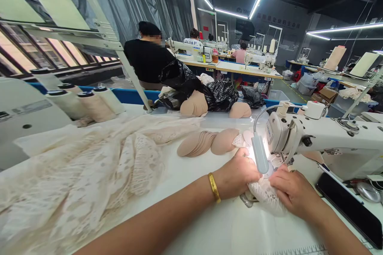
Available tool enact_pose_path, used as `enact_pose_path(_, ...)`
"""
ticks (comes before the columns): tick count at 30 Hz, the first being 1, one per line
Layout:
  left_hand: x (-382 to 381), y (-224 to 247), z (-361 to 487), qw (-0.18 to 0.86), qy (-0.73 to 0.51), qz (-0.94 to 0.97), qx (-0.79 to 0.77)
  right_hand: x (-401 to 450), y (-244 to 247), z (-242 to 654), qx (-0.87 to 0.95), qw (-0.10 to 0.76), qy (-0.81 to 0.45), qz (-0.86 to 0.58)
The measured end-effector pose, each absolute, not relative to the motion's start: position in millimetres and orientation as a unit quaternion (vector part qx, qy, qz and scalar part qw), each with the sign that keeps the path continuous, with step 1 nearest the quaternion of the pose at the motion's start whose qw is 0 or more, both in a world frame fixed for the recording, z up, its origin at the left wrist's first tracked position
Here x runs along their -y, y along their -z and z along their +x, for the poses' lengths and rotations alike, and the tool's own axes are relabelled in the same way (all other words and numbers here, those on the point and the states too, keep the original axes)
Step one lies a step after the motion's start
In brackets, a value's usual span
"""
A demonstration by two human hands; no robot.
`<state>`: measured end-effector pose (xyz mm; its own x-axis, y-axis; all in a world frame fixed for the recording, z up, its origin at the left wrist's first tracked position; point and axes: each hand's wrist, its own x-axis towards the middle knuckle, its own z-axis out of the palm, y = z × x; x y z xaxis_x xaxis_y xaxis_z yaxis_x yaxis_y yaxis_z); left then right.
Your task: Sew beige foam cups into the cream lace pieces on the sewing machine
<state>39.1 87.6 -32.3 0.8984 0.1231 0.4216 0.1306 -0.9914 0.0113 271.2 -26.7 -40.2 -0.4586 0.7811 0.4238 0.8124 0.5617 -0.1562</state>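
A white sewing machine (pixel 317 137) stands at the right, its needle area lit by a grey lamp (pixel 260 155) on a bendy neck. Just in front of the needle, a piece of white lace fabric (pixel 267 195) hangs between my hands. My left hand (pixel 239 172), below a gold bracelet, is closed on the lace's left side. From the right, my right hand (pixel 295 191) pinches the lace's other edge. The lamp head hides the needle and part of the fabric. Beige oval pads (pixel 196 144) lie fanned out left of the machine, with another pad stack (pixel 224 141) beside them.
Cream lace cloth (pixel 113 167) is heaped across the left of the table. A black phone (pixel 348 207) lies at the right. Thread cones (pixel 100 105) stand at the back left. More beige pads (pixel 194 104) and black plastic bags (pixel 223 93) sit behind. A co-worker (pixel 149 59) sits ahead.
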Motion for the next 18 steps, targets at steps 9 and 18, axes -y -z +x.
enact_pose_path(9, -87, 44, 50, 0.082, 0.249, -0.961, 0.093, 22, 48, 281, 0.805, 0.191, 0.043, -0.56)
enact_pose_path(18, -82, 46, 61, 0.1, 0.261, -0.952, 0.127, 18, 36, 274, 0.784, 0.219, 0.058, -0.578)
